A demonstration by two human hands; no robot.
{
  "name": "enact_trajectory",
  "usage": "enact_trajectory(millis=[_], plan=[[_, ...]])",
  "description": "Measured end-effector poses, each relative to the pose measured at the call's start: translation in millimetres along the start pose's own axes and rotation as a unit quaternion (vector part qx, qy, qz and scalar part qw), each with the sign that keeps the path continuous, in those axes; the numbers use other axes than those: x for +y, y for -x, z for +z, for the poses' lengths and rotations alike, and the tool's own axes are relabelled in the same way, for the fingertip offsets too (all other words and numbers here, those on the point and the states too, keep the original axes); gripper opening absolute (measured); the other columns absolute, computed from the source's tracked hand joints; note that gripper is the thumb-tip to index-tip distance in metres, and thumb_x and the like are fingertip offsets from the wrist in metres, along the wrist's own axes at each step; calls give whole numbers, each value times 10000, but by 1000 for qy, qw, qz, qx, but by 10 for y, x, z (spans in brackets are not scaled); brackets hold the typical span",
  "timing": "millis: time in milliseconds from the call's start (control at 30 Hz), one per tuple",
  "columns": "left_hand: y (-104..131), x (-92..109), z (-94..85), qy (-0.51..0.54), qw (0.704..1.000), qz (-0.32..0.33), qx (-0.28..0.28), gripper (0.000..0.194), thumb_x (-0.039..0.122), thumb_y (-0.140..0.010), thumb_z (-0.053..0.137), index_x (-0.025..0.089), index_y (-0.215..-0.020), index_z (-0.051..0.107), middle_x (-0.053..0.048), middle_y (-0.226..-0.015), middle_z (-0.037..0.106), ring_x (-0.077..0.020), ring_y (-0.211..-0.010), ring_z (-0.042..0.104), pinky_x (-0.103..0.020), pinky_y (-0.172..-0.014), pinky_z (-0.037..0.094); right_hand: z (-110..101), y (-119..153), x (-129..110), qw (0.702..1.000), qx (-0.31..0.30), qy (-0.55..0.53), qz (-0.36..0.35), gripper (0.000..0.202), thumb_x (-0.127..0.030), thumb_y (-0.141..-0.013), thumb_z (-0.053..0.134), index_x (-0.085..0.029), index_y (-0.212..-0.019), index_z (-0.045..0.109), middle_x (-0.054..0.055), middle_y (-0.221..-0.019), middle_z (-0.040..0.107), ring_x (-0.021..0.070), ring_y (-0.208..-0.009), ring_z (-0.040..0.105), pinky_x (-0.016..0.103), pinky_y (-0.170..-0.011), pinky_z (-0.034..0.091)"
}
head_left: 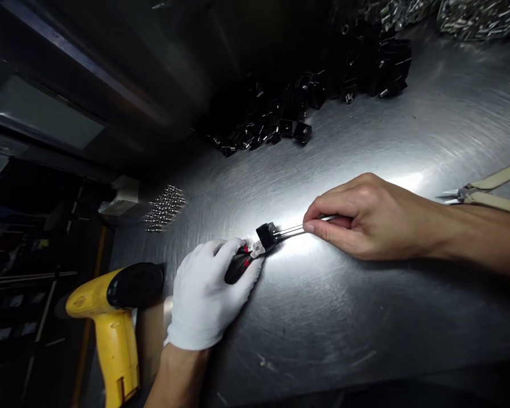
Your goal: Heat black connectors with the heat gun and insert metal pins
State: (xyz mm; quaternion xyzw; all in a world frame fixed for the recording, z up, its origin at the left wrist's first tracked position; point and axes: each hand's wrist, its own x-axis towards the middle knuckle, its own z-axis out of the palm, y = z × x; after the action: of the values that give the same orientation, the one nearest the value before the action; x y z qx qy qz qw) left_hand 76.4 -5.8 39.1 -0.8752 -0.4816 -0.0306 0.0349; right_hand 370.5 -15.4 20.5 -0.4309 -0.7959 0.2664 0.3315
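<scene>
In the foreground, a yellow tool (pixel 114 351) with a black end stands at the lower left of the table (pixel 344 317). Beside it, the left hand (pixel 208 289), in a white glove, is closed around a red-and-black-handled tool (pixel 237 271), palm down, fingers curled forward. The silvery end of this tool meets a small black block (pixel 266 234), which sits between the hands at mid-table. The bare right hand (pixel 357 218) enters from the right, wrist level, thumb and fingers pinching a two-pronged metal tool (pixel 289 229) whose tips reach the block. Work on this block appears under way and unfinished; its exact stage cannot be read. To the right lie cream-handled pliers (pixel 499 176); to the left, rows of metal pins (pixel 166 208). Farther back, similar black parts (pixel 280 124) lie heaped, whether finished or waiting cannot be told. Farthest are bright metal pieces (pixel 480 20).
</scene>
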Motion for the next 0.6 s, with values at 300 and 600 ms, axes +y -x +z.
enact_trajectory(millis=[300, 600], plan=[[25, 37, -8, -12, 1000, 3, -8, 346, 553, -898, 635, 230, -1022, 641, -36, -878, 637, -214, -797, 613, -330, -712, 442, 47, -3, 17, 1000, 10, 4, 11, 177, -213, -935, 611, -176, -935, 784, -33, -721, 729, 88, -591, 599, 262, -567, 430], [20, 164, -27, -58, 997, -39, -26, 312, 520, -946, 553, 232, -1012, 657, -24, -769, 581, -208, -712, 579, -319, -659, 401, 64, -49, 33, 999, 8, 24, 32, 199, -253, -956, 601, -197, -903, 785, -23, -705, 717, 111, -601, 597, 288, -566, 439]])
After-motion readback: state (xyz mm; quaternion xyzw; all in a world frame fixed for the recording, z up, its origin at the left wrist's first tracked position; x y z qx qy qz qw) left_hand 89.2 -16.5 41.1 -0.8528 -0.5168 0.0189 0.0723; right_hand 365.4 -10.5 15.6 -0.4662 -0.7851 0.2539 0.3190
